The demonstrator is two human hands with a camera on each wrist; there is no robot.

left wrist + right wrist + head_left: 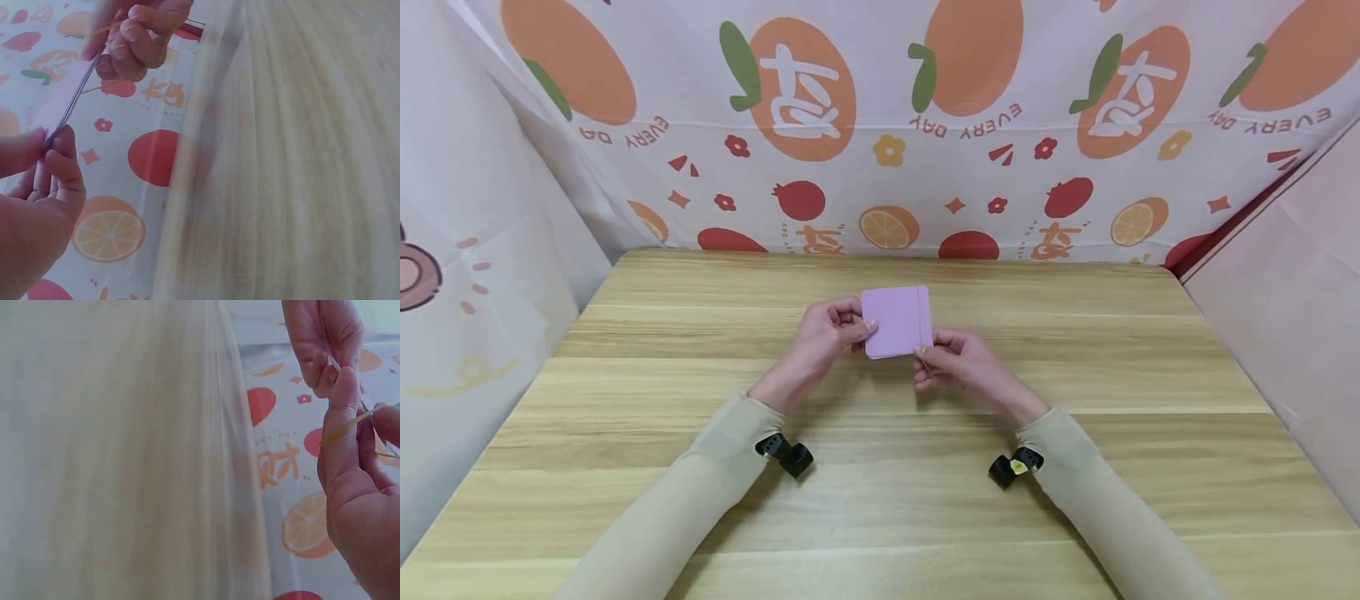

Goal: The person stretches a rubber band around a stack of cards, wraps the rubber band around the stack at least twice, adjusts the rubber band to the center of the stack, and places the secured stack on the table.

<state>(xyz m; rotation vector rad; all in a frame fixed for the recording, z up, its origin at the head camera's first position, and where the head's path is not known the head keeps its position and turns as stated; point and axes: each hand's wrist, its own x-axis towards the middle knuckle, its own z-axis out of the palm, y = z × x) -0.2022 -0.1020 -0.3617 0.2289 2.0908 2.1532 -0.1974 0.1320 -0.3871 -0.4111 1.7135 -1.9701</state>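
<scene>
A thin stack of lilac square cards (895,323) with rounded corners is held above the table, its layered edge (74,105) showing in the left wrist view. My left hand (822,337) pinches its left side, thumb on top and fingers beneath. A thin yellowish rubber band (345,428) crosses the cards near their right edge. My right hand (964,363) holds the lower right corner, thumb on the face, with the band stretched round a finger. The band's run behind the cards is partly hidden.
Below the hands lies a wood-grain table (880,500). A white cloth with fruit prints (865,125) hangs behind its far edge. Pale cloth walls (482,208) stand left and right. Each wrist wears a small black camera (793,458) on a strap.
</scene>
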